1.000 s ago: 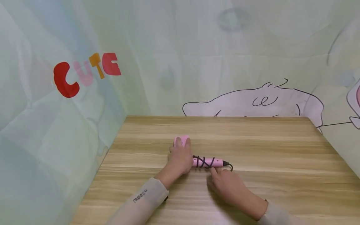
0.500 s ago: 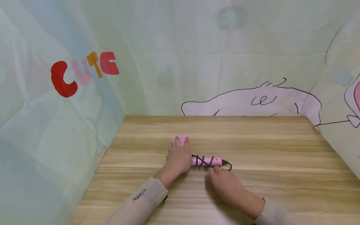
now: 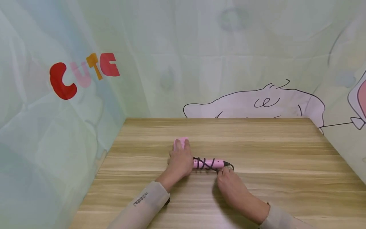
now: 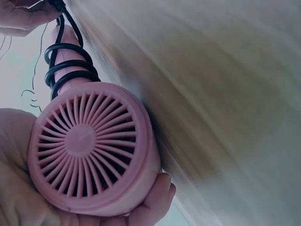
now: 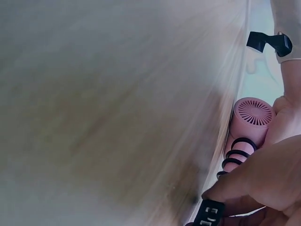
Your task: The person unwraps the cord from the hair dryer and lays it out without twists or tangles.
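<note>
A pink hair dryer (image 3: pixel 210 163) lies on the wooden table, its handle pointing right and a black cord (image 4: pixel 70 64) wound round that handle in several loops. My left hand (image 3: pixel 181 161) grips the round body of the dryer, covering most of it in the head view. In the left wrist view the slotted rear grille (image 4: pixel 87 143) shows, with palm and fingers curled about its side. Beside the end of the handle, my right hand (image 3: pixel 232 183) pinches a black plug-like piece (image 5: pixel 209 212) with pale markings, close over the tabletop.
The wood-grain table (image 3: pixel 257 140) reaches back to a printed cloth backdrop (image 3: pixel 183 57), which also hangs along the left side. A black wrist-camera mount (image 5: pixel 270 43) sits at the left sleeve.
My right hand has shifted slightly right along the handle, and a length of cord now stretches towards its fingers. The left hand keeps its grip on the hair dryer.
</note>
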A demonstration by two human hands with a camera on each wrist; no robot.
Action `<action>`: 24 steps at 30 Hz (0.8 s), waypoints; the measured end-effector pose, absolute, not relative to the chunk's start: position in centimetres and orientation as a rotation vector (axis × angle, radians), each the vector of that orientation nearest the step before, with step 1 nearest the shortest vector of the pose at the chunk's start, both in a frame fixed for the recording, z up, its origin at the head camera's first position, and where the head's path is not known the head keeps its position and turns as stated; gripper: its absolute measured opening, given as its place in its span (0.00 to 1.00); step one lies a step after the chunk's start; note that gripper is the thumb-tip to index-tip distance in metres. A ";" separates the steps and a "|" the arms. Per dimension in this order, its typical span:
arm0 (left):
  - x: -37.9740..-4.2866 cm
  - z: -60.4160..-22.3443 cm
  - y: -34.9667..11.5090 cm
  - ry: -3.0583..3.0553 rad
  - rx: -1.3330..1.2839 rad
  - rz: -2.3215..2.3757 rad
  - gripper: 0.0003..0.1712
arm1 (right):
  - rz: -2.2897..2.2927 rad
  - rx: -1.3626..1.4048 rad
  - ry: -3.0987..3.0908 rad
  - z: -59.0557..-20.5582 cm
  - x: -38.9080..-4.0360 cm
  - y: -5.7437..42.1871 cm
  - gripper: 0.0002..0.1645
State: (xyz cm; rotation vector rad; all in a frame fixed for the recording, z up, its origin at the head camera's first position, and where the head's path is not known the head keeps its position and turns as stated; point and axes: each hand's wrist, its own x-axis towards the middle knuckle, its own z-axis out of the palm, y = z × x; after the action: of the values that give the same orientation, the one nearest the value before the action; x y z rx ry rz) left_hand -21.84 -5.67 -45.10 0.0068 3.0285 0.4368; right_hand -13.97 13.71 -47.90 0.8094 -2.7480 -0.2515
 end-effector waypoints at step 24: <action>-21.4 -41.7 -8.0 3.183 0.137 0.610 0.38 | 0.062 0.895 -2.260 -47.1 -15.4 17.0 0.15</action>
State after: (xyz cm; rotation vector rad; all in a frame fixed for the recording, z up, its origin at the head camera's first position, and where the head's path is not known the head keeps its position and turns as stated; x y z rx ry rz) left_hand -21.39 -7.96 -41.75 0.1370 3.1828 0.6097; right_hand -15.35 16.98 -47.10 0.8954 -2.2601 0.0621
